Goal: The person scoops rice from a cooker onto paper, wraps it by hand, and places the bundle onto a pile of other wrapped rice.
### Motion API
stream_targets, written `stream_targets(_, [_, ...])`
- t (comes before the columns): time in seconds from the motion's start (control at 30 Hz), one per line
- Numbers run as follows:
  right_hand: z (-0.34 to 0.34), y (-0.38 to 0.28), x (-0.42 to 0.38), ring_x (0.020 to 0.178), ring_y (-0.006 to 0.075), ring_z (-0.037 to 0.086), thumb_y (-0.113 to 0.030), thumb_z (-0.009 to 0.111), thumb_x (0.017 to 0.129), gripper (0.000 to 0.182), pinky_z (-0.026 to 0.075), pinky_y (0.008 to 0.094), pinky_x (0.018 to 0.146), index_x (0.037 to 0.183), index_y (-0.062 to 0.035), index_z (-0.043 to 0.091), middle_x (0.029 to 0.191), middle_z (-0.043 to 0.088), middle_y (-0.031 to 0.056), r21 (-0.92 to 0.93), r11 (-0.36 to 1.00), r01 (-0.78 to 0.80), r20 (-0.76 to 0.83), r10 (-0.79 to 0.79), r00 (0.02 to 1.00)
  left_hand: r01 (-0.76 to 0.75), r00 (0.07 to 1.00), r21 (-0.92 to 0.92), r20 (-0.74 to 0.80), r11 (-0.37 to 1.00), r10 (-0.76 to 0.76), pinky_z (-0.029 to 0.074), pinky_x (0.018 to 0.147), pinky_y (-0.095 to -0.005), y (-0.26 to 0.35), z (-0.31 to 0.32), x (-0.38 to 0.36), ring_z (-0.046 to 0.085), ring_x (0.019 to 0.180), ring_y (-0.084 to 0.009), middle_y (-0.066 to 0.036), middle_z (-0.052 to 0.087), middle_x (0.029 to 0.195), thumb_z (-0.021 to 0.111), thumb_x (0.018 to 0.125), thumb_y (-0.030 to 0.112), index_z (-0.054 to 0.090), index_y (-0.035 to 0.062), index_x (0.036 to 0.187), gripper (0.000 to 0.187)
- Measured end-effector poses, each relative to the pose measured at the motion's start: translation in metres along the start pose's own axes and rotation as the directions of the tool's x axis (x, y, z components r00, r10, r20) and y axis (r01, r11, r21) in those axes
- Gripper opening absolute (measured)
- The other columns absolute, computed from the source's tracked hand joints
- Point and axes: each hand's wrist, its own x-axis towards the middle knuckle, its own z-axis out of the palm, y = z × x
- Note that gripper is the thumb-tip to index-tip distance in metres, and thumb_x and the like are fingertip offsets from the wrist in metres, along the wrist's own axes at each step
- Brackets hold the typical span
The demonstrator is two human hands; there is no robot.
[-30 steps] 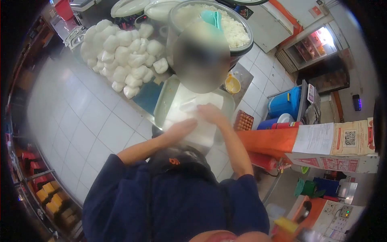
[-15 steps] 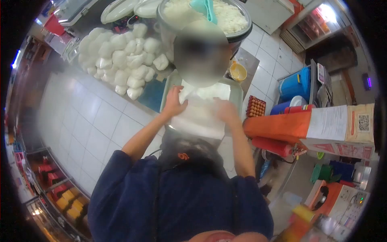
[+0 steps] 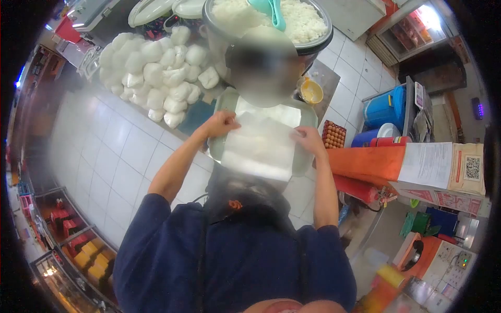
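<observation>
A pale green tray point(image 3: 304, 163) lies in front of me with white paper sheets point(image 3: 258, 148) on it. My left hand point(image 3: 223, 123) is closed at the left edge of the upper sheet, fingers pinching it. On the right edge, my right hand point(image 3: 308, 138) pinches the same sheet between thumb and fingers. Beyond the tray stands a large pot of white rice point(image 3: 305, 23) with a turquoise scoop point(image 3: 276, 14) in it. A blurred round patch covers the area between pot and tray.
Many white wrapped bundles point(image 3: 154, 74) are piled at the left. Right of the tray are a yellow-rimmed bowl point(image 3: 311, 91), a tray of eggs point(image 3: 333, 135) and an orange box side point(image 3: 365, 161). Blue containers point(image 3: 385, 109) stand farther right.
My hands have moved outward to the sheet's two side edges. The fingers, earlier spread over the paper on the left, are now closed on it.
</observation>
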Motion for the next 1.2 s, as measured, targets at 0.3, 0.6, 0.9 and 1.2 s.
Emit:
stream_targets(0.3, [-0.007,0.004,0.060,0.101,0.0264,0.062,-0.035,0.074,0.073,0.051,0.047,0.0372,0.089,0.110,-0.0009,0.066,0.105,0.068,0.0156,-0.285,0.944,0.167,0.325,-0.068,0.943,0.034,0.976,0.008,-0.215,0.999,-0.031,0.049,0.068,-0.0332,0.010,0.007,-0.008,0.062,0.075,-0.0224,-0.010,0.063,0.080,0.077,0.074,0.013,0.059,0.0001,0.104,0.037])
stream_targets(0.6, [0.034,-0.061,0.096,0.105,0.0358,0.062,-0.030,0.068,0.078,0.041,0.051,0.0437,0.088,0.113,-0.0086,0.066,0.115,0.064,0.0205,-0.502,0.826,0.257,0.519,0.050,0.853,-0.416,0.812,0.379,-0.254,0.827,0.525,0.050,0.097,-0.0394,0.062,0.100,-0.055,0.060,0.115,-0.0301,-0.016,0.063,0.120,0.063,0.085,0.009,0.061,0.0001,0.117,0.034])
stream_targets(0.9, [0.096,-0.070,-0.032,0.109,0.0328,0.062,-0.010,0.052,0.085,0.033,0.052,0.0404,0.087,0.116,-0.0059,0.061,0.118,0.064,0.0175,-0.450,0.807,0.383,-0.064,-0.457,0.887,-0.411,0.811,0.485,-0.192,0.772,0.552,0.048,0.098,-0.0372,0.047,0.124,-0.039,0.057,0.118,-0.0290,-0.017,0.059,0.125,0.062,0.086,0.013,0.058,0.0009,0.122,0.038])
stream_targets(1.2, [0.129,-0.051,-0.061,0.118,0.0306,0.058,-0.010,0.055,0.085,0.030,0.048,0.0372,0.098,0.111,0.0014,0.063,0.119,0.064,0.0156,-0.479,0.812,0.333,-0.302,-0.509,0.806,-0.357,0.930,0.293,0.026,0.887,0.366,0.052,0.076,-0.0365,0.060,0.101,-0.056,0.066,0.093,-0.0261,-0.011,0.067,0.101,0.070,0.082,0.012,0.065,0.0062,0.105,0.025])
